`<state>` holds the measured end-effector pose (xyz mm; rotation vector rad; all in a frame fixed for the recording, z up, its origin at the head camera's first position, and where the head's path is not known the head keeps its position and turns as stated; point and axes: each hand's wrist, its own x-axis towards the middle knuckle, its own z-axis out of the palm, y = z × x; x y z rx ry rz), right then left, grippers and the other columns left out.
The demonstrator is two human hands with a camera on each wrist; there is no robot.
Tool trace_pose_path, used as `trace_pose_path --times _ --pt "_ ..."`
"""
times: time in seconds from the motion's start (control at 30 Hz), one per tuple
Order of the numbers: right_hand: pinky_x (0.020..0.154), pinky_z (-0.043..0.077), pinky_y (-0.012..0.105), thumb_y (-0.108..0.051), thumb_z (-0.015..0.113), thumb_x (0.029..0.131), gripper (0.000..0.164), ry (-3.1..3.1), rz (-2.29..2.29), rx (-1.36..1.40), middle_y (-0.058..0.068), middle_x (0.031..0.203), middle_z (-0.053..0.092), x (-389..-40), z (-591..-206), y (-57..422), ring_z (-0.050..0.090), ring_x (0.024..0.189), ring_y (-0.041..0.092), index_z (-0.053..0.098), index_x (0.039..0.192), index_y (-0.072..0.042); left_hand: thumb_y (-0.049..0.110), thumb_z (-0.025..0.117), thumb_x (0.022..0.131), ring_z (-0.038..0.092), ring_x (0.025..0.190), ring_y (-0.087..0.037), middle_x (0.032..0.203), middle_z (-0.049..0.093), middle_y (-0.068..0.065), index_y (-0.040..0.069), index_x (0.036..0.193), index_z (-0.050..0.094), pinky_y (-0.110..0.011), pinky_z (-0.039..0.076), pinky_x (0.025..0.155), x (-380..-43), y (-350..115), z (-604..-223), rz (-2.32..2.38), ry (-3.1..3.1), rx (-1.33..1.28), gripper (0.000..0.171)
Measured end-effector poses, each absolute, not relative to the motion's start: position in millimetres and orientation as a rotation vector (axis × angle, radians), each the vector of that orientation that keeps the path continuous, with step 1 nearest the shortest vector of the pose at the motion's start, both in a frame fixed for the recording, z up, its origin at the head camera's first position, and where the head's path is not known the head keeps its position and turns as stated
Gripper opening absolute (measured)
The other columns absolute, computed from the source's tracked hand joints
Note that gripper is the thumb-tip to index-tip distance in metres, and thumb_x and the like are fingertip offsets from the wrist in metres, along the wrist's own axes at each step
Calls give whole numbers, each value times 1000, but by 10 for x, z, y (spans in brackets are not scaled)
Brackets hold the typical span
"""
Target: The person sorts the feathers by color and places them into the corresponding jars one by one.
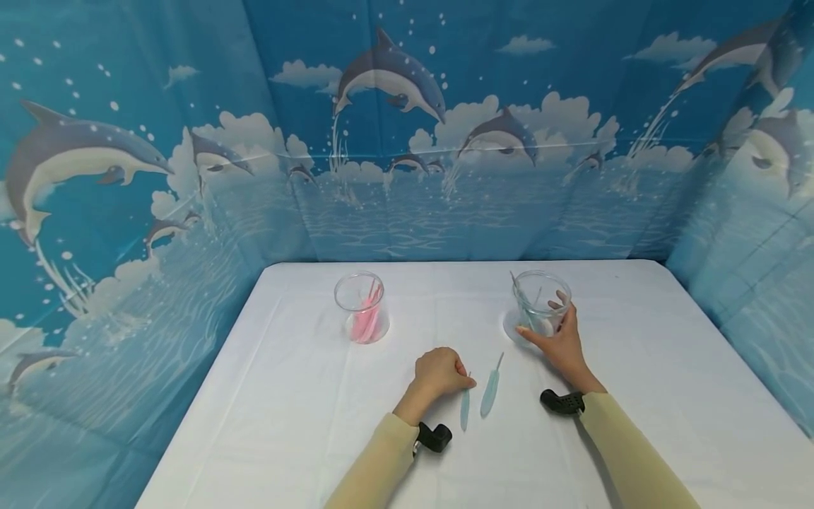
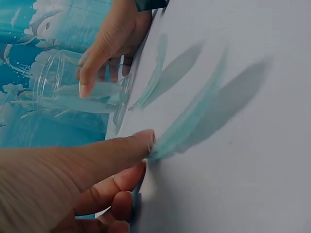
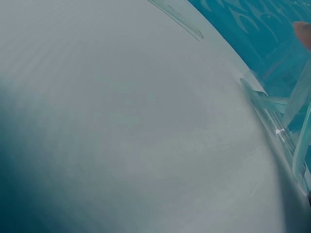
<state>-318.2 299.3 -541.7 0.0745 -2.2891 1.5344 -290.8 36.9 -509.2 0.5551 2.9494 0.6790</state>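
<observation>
My left hand [image 1: 439, 371] pinches the quill end of a pale teal feather [image 1: 465, 411] between thumb and forefinger; in the left wrist view the feather [image 2: 194, 116] slants over its shadow on the white table. Just right of it lies a second teal feather [image 1: 490, 394], its quill pointing away from me. My right hand [image 1: 562, 348] holds a clear jar [image 1: 539, 274] at the back right, thumb on the near side and fingers round the far side. Several teal feathers [image 2: 73, 104] stand inside that jar. The right wrist view catches only a fingertip [image 3: 303, 34] and part of the jar.
A second clear jar [image 1: 359, 286] with several pink feathers [image 1: 367, 322] stands at the back left. The white table [image 1: 286, 424] ends in rounded back corners, with a dolphin-printed blue cloth [image 1: 407, 205] behind and at both sides.
</observation>
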Motion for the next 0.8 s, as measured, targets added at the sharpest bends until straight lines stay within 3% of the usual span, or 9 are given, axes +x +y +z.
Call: trace_pose_path --times 0.17,0.4,0.63,0.8 --pt "103 21 60 -17 81 77 106 -2270 1510 85 25 144 25 -3236 -5509 3039 26 131 45 6 151 -18 37 81 72 49 55 -7 58 54 14 23 58 65 -25 39 50 -2930 368 -5079 648 2954 518 26" --pt "100 22 64 -11 79 77 102 -2277 1563 95 30 142 24 -3067 -5245 2907 25 129 50 8 150 -5 34 78 75 49 54 -9 60 56 10 21 60 67 -27 40 50 -2876 384 -4998 528 2966 555 23" --pt "102 22 61 -15 80 77 105 -2276 1537 90 26 145 23 -3203 -5481 3015 25 131 46 6 152 -16 28 74 79 44 49 -8 55 53 10 21 60 69 -25 37 45 -2879 394 -4985 474 2948 659 21" --pt "102 22 61 -18 82 76 107 -2261 1547 81 24 145 24 -3226 -5541 3035 26 132 45 7 152 -19 28 71 83 44 50 -6 57 52 13 20 65 70 -22 36 46 -2934 381 -5019 722 2819 692 19"
